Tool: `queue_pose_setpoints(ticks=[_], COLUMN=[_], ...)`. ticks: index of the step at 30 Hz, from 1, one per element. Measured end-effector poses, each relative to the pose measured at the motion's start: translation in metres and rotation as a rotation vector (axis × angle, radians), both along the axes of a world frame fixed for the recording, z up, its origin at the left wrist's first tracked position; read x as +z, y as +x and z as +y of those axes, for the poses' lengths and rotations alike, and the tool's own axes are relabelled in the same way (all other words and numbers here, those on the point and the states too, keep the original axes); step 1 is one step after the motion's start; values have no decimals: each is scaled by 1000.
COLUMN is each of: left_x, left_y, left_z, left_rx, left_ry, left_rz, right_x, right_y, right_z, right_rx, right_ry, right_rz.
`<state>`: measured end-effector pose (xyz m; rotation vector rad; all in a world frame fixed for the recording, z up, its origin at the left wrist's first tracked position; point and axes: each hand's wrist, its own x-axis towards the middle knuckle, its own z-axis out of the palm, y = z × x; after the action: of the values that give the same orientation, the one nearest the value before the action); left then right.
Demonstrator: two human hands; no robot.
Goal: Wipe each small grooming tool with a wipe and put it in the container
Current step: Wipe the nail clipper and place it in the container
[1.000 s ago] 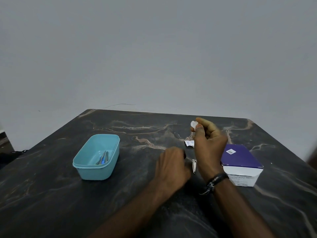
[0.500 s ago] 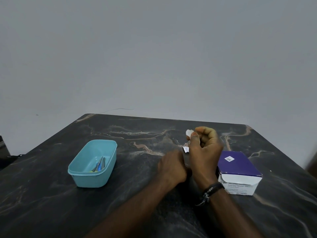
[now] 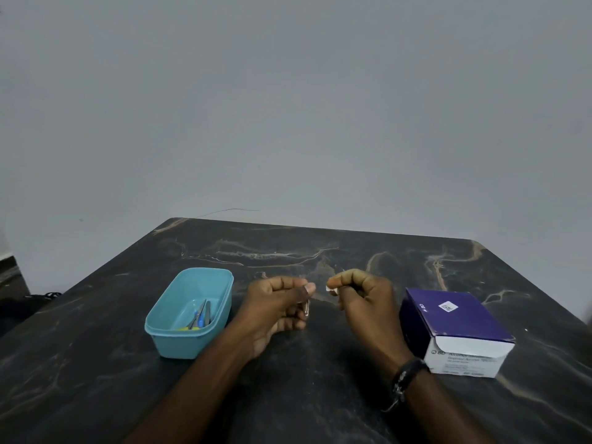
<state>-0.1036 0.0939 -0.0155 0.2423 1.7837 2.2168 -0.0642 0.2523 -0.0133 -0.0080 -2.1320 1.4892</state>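
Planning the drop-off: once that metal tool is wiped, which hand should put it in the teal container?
Left. The left hand already holds the metal tool and is beside the teal container; the right hand pinches the wipe.

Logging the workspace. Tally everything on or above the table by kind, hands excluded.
Teal container: 1
Purple and white box: 1
Metal tool in the left hand: 1
White wipe in the right hand: 1
Tools in the container: several, count unclear
Total: 4 countable

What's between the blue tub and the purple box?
In the head view, both hands sit between the teal container and the purple box: the left hand grips a small metal tool, the right hand pinches a white wipe.
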Motion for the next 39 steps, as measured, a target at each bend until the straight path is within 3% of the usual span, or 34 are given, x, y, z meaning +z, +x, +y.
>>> queue_pose_setpoints(ticks=[5,12,21,29,39], left_x=[1,-4,-7,-6,-2], left_y=[0,2,-2,-4,-4], left_z=[-2,-2,-5,-8,-13], left_rx=[103,69,-90,-152,-216], left_ry=[43,42,32,-38,-103], left_rz=[35,19,78,138,129], right_x=[-2,-10,-9,-5,1], right_y=[3,3,-3,-2,-2], right_z=[-8,-14,-6,-4,4], right_rx=[57,116,171,228,140], right_ry=[237,365,214,227,11], right_rz=[-78,-112,-146,-167,-176])
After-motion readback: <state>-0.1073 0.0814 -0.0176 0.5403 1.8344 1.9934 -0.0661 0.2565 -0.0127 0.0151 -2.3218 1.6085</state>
